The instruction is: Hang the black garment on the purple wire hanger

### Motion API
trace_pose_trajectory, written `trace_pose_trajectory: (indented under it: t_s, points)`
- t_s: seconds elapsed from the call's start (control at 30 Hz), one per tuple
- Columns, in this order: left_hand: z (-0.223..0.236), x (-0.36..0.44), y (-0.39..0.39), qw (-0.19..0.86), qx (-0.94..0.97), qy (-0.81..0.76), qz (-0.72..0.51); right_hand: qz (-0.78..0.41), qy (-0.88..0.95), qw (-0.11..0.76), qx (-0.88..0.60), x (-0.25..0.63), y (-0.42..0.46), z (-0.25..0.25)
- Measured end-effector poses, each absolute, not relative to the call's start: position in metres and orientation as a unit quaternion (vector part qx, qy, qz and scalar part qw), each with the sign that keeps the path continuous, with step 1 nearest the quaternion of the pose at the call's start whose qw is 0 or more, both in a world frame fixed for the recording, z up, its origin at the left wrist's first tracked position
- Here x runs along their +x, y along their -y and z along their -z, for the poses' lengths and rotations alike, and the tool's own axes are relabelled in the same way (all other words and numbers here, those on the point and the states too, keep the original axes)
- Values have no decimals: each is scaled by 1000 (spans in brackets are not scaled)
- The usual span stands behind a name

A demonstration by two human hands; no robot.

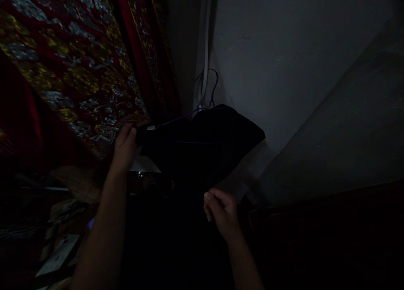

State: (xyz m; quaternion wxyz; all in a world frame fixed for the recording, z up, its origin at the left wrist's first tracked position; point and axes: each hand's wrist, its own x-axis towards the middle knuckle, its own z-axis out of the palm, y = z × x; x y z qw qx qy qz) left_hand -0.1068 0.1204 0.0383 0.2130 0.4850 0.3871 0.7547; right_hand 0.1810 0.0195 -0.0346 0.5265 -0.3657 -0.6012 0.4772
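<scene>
A black garment hangs on a thin purple wire hanger in the middle of the dim view. My left hand is closed on the garment's left shoulder, near the end of the hanger. Low in front of the garment, my right hand has its fingers curled together, thumb against the index finger. Whether it pinches the black cloth is too dark to tell. The hanger's hook sits beside a pale hanging cord.
A red cloth with gold and silver patterns hangs at the upper left. A grey wall stands behind the garment and to the right. Cluttered items, among them a pale flat piece, lie at the lower left.
</scene>
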Motion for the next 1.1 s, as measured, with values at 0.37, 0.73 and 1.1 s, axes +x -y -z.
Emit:
trace_pose_trajectory:
  t_s: [0.37, 0.73, 1.1]
  points:
    - [38, -46, -52, 440, 54, -362, -820, -511, 609, 484, -365, 171, -10, 48]
    - [4, 44, 20, 375, 517, -357, -682, -449, 682, 468, -339, 191, -13, 44]
    - [56, 57, -25, 448, 642, -372, -499, -539, 575, 455, -413, 224, -20, 9]
